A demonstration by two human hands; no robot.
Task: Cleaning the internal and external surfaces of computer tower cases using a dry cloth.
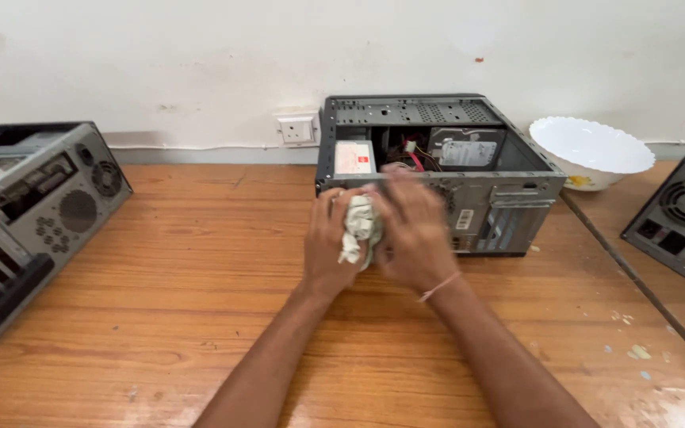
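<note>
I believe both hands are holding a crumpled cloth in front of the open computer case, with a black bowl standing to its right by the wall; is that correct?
Not quite: the bowl is white, not black, as the head view shows. The rest holds: the left hand and right hand hold the crumpled cloth in front of the open computer case, and the bowl stands to the case's right by the wall.

On the surface (200, 261) in front of me, an open computer case (438, 170) lies on its side near the wall, a hard drive (465, 147) inside it. My two hands meet just before it, left hand (328, 242) and right hand (414, 234) around a crumpled cloth (358, 226). A second case (25, 214) lies far left, a bowl (592, 150) just right of the open case, a third case (679, 218) at the right edge. A wall socket (297, 129) sits behind, left of the open case.
</note>
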